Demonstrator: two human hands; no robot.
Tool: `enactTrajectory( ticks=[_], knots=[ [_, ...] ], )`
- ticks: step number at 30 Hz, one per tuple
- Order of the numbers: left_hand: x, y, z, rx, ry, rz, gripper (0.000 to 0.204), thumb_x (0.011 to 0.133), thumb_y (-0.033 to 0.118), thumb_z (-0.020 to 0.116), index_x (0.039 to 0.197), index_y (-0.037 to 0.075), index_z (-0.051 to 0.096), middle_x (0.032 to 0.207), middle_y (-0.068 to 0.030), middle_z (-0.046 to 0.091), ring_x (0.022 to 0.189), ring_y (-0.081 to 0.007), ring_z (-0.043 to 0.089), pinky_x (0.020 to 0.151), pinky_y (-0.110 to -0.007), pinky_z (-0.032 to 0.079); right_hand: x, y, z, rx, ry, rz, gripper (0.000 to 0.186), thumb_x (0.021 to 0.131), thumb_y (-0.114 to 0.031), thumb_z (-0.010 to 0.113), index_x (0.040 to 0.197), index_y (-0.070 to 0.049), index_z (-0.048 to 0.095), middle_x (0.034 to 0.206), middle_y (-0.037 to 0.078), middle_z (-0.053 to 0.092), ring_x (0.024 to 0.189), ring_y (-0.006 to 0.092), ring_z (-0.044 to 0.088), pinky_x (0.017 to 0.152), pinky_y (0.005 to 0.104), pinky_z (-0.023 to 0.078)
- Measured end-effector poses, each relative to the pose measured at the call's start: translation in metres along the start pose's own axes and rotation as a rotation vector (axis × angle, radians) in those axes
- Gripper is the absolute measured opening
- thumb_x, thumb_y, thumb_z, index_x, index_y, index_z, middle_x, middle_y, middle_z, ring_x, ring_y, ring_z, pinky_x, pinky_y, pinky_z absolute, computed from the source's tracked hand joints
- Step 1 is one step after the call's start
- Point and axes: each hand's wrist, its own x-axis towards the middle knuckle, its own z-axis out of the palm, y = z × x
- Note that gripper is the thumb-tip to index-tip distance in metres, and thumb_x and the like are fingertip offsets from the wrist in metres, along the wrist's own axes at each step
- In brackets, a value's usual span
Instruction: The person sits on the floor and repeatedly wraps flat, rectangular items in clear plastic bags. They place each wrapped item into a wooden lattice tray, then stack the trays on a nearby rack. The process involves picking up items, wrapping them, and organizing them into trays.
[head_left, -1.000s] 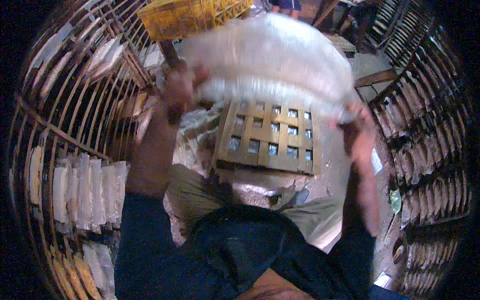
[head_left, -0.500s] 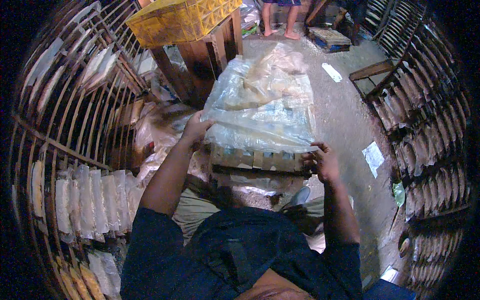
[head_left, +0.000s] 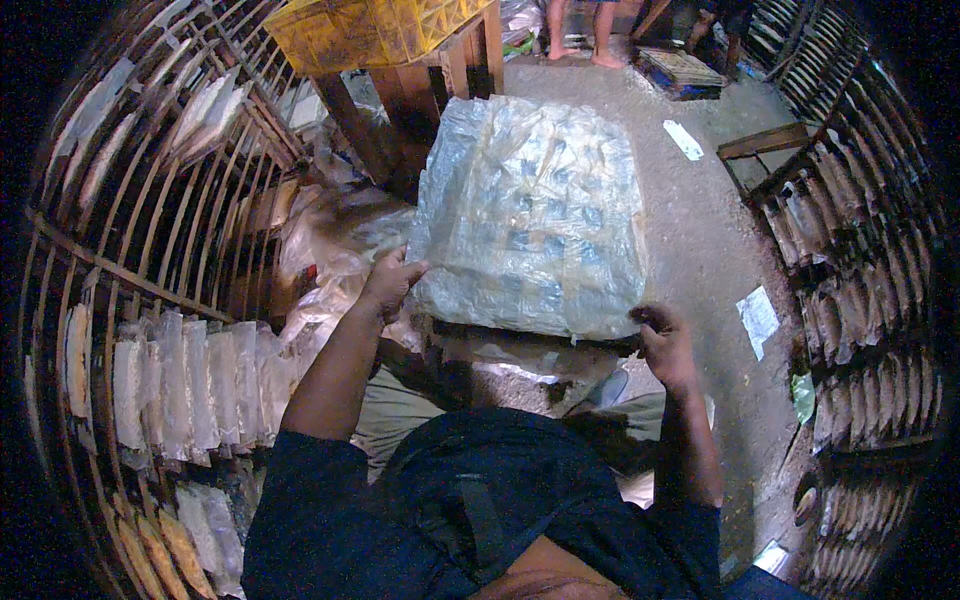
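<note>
Two bare hands are closed on the near edge of a flat rectangular wooden tray covered by a crinkled clear plastic sheet (head_left: 530, 210), which is held out in front of the person at about waist height, above the grey concrete floor (head_left: 700, 230). The left hand (head_left: 388, 282) is clamped on the near left corner, fingers curled over plastic and wood together; the right hand (head_left: 662, 343) is wrapped round the near right corner, thumb on top. Under the sheet, rows of small pale pieces can be made out, though what they are cannot be told.

The tray is judged stiff and fairly light, since it is carried by one edge alone, but it is likely to tip forward because its far end hangs unsupported. The plastic is judged slippery and loose, so a hold on the sheet alone would probably slide; the wooden rim beneath should be pinched through it. The contents are likely to shift if the tray is tilted.

To the left, curved wooden racks filled with pale flat packets (head_left: 170, 390) are seen, and ahead a yellow plastic crate on a dark wooden stand (head_left: 370, 30)
</note>
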Motion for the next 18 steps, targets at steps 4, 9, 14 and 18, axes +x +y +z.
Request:
enactTrajectory(
  ticks=[4,9,14,18],
  knots=[
    [0.010,-0.007,-0.012,0.060,-0.014,0.030,0.049,0.089,0.009,0.064,0.133,-0.003,0.047,0.114,-0.0122,0.066,0.097,-0.0201,0.065,0.088,-0.034,0.052,-0.012,-0.021,0.005,-0.159,-0.037,-0.125,0.030,0.080,0.004,0.053,0.108,0.000,0.063,0.093,0.010,0.066,0.079,0.0195,0.066,0.067,0.0322,0.053],
    [0.029,-0.034,-0.037,0.481,0.178,0.160,0.062,0.091,0.021,0.063,0.141,-0.006,0.037,0.134,-0.0233,0.052,0.121,-0.0314,0.054,0.103,-0.041,0.042,-0.016,-0.027,0.000,-0.599,-0.054,-0.228,0.036,0.076,0.003,0.057,0.111,-0.001,0.063,0.100,0.014,0.064,0.086,0.0296,0.065,0.079,0.0387,0.054],
    [0.001,-0.003,0.018,1.285,0.286,0.619,0.077,0.095,0.035,0.055,0.147,-0.010,0.022,0.151,-0.0353,0.024,0.142,-0.0490,0.021,0.118,-0.048,0.020,-0.017,-0.062,0.017,-0.738,0.188,-0.367,0.043,0.088,-0.013,0.063,0.129,-0.002,0.054,0.131,0.021,0.052,0.123,0.0375,0.051,0.103,0.0430,0.042],
    [-0.003,-0.042,0.031,1.170,0.185,0.584,0.078,0.097,0.035,0.053,0.148,-0.011,0.017,0.148,-0.0379,0.027,0.140,-0.0536,0.023,0.117,-0.050,0.022,-0.002,-0.045,0.041,-1.020,-0.079,-0.417,0.060,0.097,-0.035,0.054,0.144,-0.003,0.038,0.154,0.022,0.030,0.144,0.0392,0.025,0.117,0.0509,0.021]
  ],
)
